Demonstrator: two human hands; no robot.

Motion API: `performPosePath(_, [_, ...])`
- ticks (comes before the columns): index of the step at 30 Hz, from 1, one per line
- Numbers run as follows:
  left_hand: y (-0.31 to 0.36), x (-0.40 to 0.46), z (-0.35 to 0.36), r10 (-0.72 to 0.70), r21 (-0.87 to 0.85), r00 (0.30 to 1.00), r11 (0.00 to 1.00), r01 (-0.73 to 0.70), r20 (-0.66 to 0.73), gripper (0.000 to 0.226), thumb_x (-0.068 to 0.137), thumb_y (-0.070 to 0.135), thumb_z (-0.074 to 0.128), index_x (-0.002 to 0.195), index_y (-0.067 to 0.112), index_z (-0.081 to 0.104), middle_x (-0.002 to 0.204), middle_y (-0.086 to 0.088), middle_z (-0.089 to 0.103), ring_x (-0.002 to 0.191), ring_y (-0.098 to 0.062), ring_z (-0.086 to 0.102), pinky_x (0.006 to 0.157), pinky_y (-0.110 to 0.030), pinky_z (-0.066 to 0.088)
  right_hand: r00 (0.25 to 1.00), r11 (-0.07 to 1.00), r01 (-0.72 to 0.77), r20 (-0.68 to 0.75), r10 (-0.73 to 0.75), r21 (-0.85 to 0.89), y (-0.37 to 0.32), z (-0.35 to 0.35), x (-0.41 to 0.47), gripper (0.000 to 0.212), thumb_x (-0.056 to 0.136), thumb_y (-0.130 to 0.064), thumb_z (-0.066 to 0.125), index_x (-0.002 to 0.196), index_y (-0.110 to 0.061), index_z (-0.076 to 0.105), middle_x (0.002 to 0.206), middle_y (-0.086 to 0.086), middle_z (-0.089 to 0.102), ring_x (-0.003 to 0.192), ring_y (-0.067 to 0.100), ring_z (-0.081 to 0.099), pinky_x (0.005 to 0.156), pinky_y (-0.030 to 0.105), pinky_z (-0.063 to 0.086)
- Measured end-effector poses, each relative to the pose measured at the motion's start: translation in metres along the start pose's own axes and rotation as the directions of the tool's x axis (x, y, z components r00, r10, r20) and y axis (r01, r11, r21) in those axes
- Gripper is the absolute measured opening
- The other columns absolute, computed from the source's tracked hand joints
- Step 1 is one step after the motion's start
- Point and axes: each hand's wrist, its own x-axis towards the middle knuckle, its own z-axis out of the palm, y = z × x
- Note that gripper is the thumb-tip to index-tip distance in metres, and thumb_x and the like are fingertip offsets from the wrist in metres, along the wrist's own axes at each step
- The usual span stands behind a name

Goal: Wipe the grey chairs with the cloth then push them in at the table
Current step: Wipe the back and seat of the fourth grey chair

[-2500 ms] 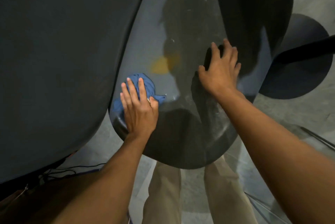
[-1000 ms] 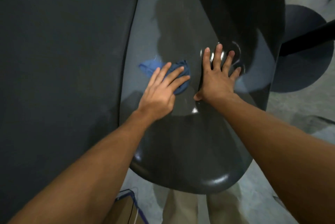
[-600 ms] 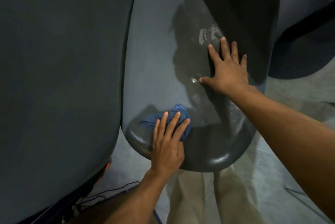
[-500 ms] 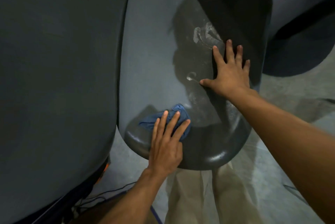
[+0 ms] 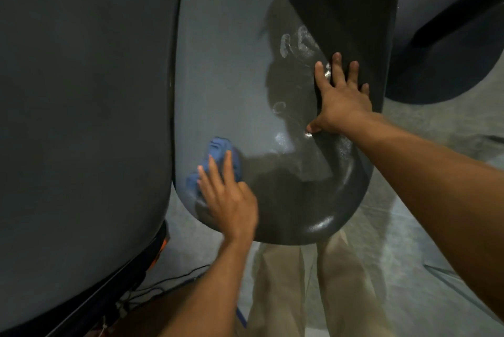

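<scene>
Blue cloth (image 5: 218,158) under flat left-hand fingers (image 5: 215,173), now further left on chair (image 5: 231,64); right hand (image 5: 341,99) splayed.

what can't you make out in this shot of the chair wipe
Head view only:
- Chair legs: hidden under its seat.
- Chair top: cut off by the upper edge.
- Cloth: partly covered by the left hand, which is blurred.
- Table: runs off the left edge.
- Right hand palm: pressed against the chair, unseen.

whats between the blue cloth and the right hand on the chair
Head view: only bare grey moulded chair seat, with glossy smears, between the crumpled blue cloth and the right hand.
</scene>
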Motion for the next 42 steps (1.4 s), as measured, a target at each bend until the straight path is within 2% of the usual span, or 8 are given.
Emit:
performPosePath(10, [0.017,-0.069,0.012,0.693,-0.003,0.659,0.690,-0.724,0.293,0.069,0.085,0.026,0.048,0.154,0.033,0.038,0.164,-0.003,0.035,0.156,-0.035,0.020,0.125,-0.055,0.021,1.000,1.000,0.029,-0.001,-0.029,-0.008,0.007,-0.004,-0.001,0.134,0.072,-0.040,0.089,0.160,-0.034,-0.013,0.165,-0.002,-0.030,0.153,0.034,-0.020,0.123,0.059,0.009])
performPosePath(13, [-0.035,-0.027,-0.011,0.561,0.094,0.790,0.798,-0.596,0.247,0.077,0.086,0.018,0.055,0.157,0.031,0.031,0.166,-0.008,0.030,0.156,-0.036,0.018,0.123,-0.060,0.023,0.999,0.999,0.042,0.000,-0.042,0.005,0.008,-0.004,-0.001,0.127,0.078,-0.033,0.086,0.160,-0.034,-0.010,0.165,-0.002,-0.028,0.154,0.033,-0.019,0.123,0.058,0.009])
performPosePath(17, [-0.032,0.033,-0.008,0.015,0.031,0.999,0.999,-0.016,0.050,0.069,0.088,0.024,0.038,0.157,0.021,0.039,0.159,-0.023,0.037,0.153,-0.046,0.021,0.122,-0.062,0.022,0.998,0.998,0.061,0.008,-0.061,0.018,0.012,-0.006,0.002,0.111,0.088,-0.021,0.075,0.161,-0.035,-0.008,0.166,-0.002,-0.027,0.153,0.033,-0.019,0.123,0.058,0.009])
performPosePath(21, [0.052,0.045,0.026,0.099,-0.003,0.995,0.995,-0.099,0.003,0.069,0.088,0.029,0.039,0.154,0.011,0.045,0.155,-0.026,0.043,0.148,-0.051,0.030,0.120,-0.065,0.024,0.998,0.997,0.061,0.017,-0.062,0.044,0.014,-0.010,0.008,0.099,0.093,-0.017,0.064,0.161,-0.037,-0.005,0.167,-0.004,-0.024,0.154,0.033,-0.016,0.123,0.058,0.011])
performPosePath(26, [0.130,-0.037,0.050,0.615,-0.084,0.764,0.787,-0.612,0.198,0.062,0.093,0.029,0.044,0.154,0.016,0.043,0.163,-0.017,0.033,0.156,-0.043,0.014,0.122,-0.062,0.018,0.997,0.997,0.070,0.017,-0.070,0.014,0.014,-0.023,0.005,0.084,0.098,-0.016,0.054,0.161,-0.039,0.003,0.169,-0.005,-0.017,0.156,0.033,-0.007,0.122,0.055,0.017])
performPosePath(31, [0.077,-0.042,0.031,0.738,0.012,0.577,0.612,-0.791,0.350,0.070,0.085,0.034,0.042,0.154,0.030,0.039,0.166,-0.005,0.031,0.157,-0.035,0.015,0.125,-0.054,0.021,0.996,0.995,0.086,-0.015,-0.085,0.043,0.018,-0.026,0.002,0.073,0.100,-0.015,0.044,0.160,-0.042,0.013,0.170,-0.006,-0.010,0.156,0.031,-0.001,0.122,0.052,0.018])
performPosePath(37, [0.007,0.058,-0.001,0.293,0.099,0.945,0.946,-0.308,0.142,0.068,0.086,0.026,0.038,0.154,0.020,0.042,0.156,-0.021,0.042,0.151,-0.045,0.026,0.120,-0.062,0.028,0.996,0.990,0.085,-0.007,-0.085,0.115,0.020,-0.021,0.005,0.073,0.098,-0.017,0.045,0.160,-0.040,0.013,0.169,-0.007,-0.011,0.156,0.028,-0.005,0.123,0.053,0.017])
performPosePath(42, [0.109,0.093,0.028,0.259,0.070,0.963,0.962,-0.264,0.077,0.072,0.092,0.025,0.048,0.161,0.018,0.030,0.165,-0.017,0.029,0.155,-0.044,0.012,0.126,-0.057,0.012,0.997,0.973,0.083,-0.019,-0.081,0.213,0.017,-0.031,0.003,0.064,0.100,-0.017,0.045,0.157,-0.038,0.027,0.170,-0.005,0.001,0.156,0.029,0.004,0.122,0.049,0.016])
